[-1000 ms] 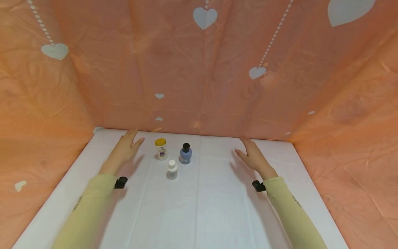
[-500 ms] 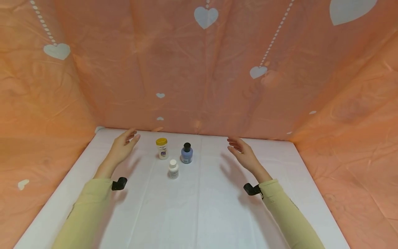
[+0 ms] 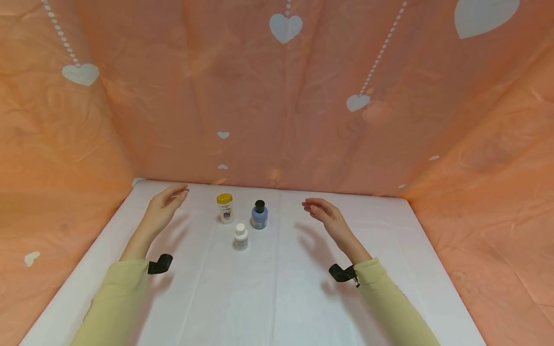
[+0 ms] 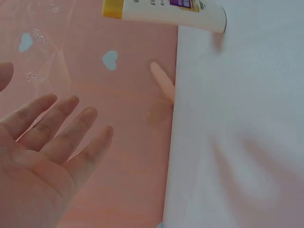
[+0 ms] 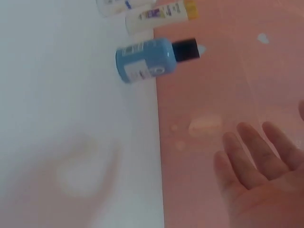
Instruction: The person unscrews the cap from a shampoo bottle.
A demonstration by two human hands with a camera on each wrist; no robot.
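Head view: left hand [image 3: 159,211] and right hand [image 3: 333,223] hang loosely spread, gripping nothing; a sideways finger brush could topple the rounded, blue, black-capped plastic bottle [image 3: 259,218].

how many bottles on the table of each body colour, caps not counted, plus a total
White: 2, the yellow-capped bottle and the white-capped bottle
Blue: 1, the black-capped bottle
Total: 3
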